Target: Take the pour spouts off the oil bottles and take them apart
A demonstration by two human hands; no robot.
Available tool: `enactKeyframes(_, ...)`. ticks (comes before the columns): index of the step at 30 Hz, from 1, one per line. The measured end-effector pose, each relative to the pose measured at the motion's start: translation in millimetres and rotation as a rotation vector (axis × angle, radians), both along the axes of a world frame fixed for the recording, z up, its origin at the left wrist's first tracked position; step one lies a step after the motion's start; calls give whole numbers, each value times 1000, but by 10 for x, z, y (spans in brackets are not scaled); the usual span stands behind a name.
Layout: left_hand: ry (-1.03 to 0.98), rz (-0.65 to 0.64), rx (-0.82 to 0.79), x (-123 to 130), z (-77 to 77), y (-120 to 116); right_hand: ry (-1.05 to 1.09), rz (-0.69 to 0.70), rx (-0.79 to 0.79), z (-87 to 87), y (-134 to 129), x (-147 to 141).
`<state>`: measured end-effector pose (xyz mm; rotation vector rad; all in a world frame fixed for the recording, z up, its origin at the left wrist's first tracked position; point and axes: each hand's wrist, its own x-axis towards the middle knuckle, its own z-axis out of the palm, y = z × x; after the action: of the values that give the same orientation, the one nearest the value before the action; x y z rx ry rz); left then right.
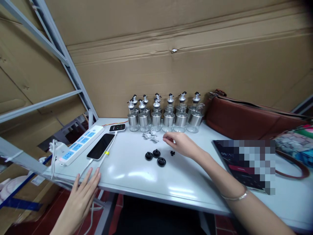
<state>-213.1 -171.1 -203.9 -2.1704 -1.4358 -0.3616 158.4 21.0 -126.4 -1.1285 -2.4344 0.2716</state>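
My left hand [85, 186] lies with spread fingers over the table's front left edge, near the charging cable, and holds nothing. Above the table, my right hand [179, 143] has its fingers curled together beside the silvery spout pieces [151, 136]; whether anything is between the fingertips is hidden. Small black pieces [172, 153] lie just below that hand. Several black round caps [156, 153] sit to their left. Behind stand two rows of glass bottles with metal sleeves [156, 121]. Some carry pour spouts [182, 96], while front bottles on the right [181, 119] have open necks.
A power strip [83, 145], a phone [104, 146] and a small white-edged device [117, 128] with cables occupy the table's left. At right are a brown bag [239, 117] and a partly pixelated tablet [238, 163]. Cardboard [146, 71] stands behind; a metal frame [73, 75] rises at left.
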Motion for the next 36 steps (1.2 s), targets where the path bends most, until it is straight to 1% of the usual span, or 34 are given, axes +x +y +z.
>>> enactKeyframes(1, -35, -30, 13, 98, 100, 67, 3, -5, 1, -1, 3, 2)
enactKeyframes(3, -164, -71, 42, 431, 341, 271, 2, -8, 8, -7, 14, 7)
enactKeyframes(4, -231, -114, 89, 652, 473, 405, -1, -11, 11, -13, 23, 11)
enactKeyframes(6, -313, -156, 89, 1143, 724, 722, 4, -19, 15, -31, 46, 27)
enactKeyframes(8, -287, -202, 0, 1594, 914, 1067, 22, -36, 12, -52, 74, 53)
enactKeyframes(10, -304, -208, -116, 1893, 1002, 1395, 41, -52, 12, -73, 101, 85)
enactKeyframes(11, -341, -192, -130, 1966, 1005, 1543, 45, -56, 16, -81, 112, 99)
enactKeyframes(13, -460, -142, -119, 1965, 946, 1792, 46, -64, 33, -95, 129, 120)
enactKeyframes(15, -555, -81, -109, 1824, 843, 1978, 53, -73, 51, -104, 139, 126)
enactKeyframes(17, -636, -2, -88, 1633, 745, 2103, 70, -77, 67, -109, 146, 124)
enactKeyframes(18, -660, 12, -88, 1545, 707, 2143, 75, -73, 77, -111, 150, 123)
enactKeyframes(20, -649, 2, -97, 1417, 653, 2183, 60, -55, 92, -118, 161, 127)
enactKeyframes(22, -571, -3, -127, 1371, 616, 2179, 22, -44, 87, -129, 178, 142)
enactKeyframes(25, -467, -31, -214, 1420, 557, 2142, -17, -45, 48, -145, 201, 172)
enactKeyframes(27, -447, -55, -269, 1477, 511, 2126, -29, -50, 38, -146, 205, 185)
enactKeyframes(31, -474, -81, -333, 1531, 415, 2147, -30, -44, 33, -125, 187, 182)
enactKeyframes(36, -608, -155, -342, 1536, 314, 2196, -22, -33, 28, -122, 161, 143)
